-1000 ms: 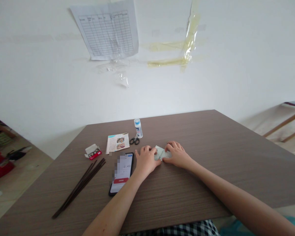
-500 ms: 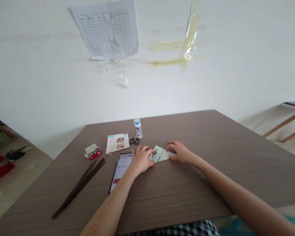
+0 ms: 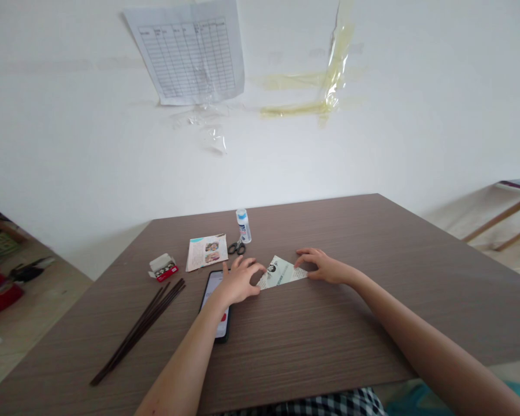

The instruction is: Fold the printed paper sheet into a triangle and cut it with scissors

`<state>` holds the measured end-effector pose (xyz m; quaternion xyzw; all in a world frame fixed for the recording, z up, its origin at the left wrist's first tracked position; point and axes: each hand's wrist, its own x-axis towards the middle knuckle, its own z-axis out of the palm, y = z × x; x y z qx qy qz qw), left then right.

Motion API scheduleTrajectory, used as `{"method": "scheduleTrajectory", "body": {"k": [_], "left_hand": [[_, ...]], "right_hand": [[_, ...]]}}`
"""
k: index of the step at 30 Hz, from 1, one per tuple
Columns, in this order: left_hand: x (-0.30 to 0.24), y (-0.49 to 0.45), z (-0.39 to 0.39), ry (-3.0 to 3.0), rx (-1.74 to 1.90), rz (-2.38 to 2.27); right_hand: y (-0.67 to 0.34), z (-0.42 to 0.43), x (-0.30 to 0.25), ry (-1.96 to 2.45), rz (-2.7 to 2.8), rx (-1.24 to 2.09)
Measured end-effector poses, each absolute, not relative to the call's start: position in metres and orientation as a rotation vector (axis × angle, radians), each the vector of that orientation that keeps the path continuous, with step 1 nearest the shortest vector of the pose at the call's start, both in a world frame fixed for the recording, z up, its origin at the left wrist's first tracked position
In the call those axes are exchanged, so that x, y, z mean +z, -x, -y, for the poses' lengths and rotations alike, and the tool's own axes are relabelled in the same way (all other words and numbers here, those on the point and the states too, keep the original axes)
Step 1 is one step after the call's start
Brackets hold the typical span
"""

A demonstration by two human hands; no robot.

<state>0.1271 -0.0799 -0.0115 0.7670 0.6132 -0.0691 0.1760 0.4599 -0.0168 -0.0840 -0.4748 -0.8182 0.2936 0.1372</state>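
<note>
A printed paper [image 3: 281, 273] folded into a triangle lies flat on the table, its long edge towards me. At its left corner, my left hand [image 3: 241, 281] is open, with curved fingers and thumb spread apart. My right hand [image 3: 327, 268] curves around the right corner, also open; its fingertips are at or very near the paper, and contact is hard to tell. Under my left wrist lies a phone [image 3: 222, 331] with a lit screen, partly covered by the hand and forearm.
Left of my hands are dark thin sticks [image 3: 141, 329], a small open red-and-white box [image 3: 164, 268] and a printed leaflet [image 3: 203, 252]. Behind them, black-handled scissors [image 3: 237, 248] lie beside a white glue bottle [image 3: 244, 226]. The wall stands at the table's [image 3: 372, 231] far edge.
My left hand has drawn slightly left, off the paper's left corner, uncovering more of it. My right hand has shifted slightly right. The phone has turned and shows its lower part more.
</note>
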Motion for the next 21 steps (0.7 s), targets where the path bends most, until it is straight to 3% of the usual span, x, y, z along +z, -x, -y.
{"method": "scheduleTrajectory", "body": {"k": [21], "left_hand": [[-0.007,-0.11,0.078,-2.157,-0.217,-1.679]], "right_hand": [[-0.474,0.013,-0.078,1.307,2.389,0.988]]}}
